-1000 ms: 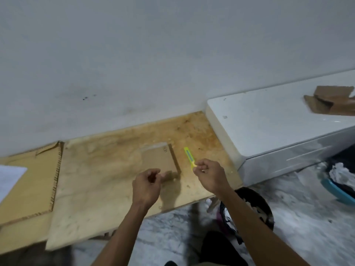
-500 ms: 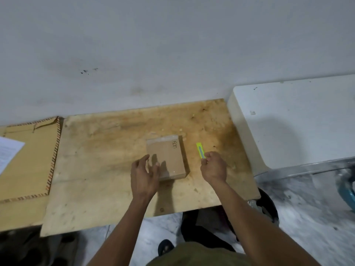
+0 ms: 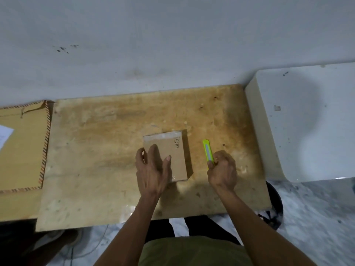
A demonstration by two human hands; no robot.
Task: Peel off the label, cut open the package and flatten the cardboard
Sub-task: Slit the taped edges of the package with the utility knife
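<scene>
Box (image 3: 172, 150) lying flat mid-desk (image 3: 96, 150), being pinned by left hand (image 3: 152, 169), fingers spread wide. Cutter (image 3: 208, 150) being gripped in right hand (image 3: 222, 170), just beside box. Cutting step judged starting; no label being seen. Next: blade being brought to tape (image 3: 163, 135) at far edge.

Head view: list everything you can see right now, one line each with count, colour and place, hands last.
cardboard package: 1, brown, taped, handwriting on top, middle of the board
utility knife: 1, yellow-green, right of the package
plywood board: 1, stained tan, work surface against the wall
cardboard sheet: 1, tan with corrugated edges, far left
paper: 1, white, on the cardboard sheet at the frame edge
white block: 1, white, right of the board
dark bin: 1, black, on the floor below the board's right corner
left hand: 1, resting on the package
right hand: 1, gripping the knife
</scene>
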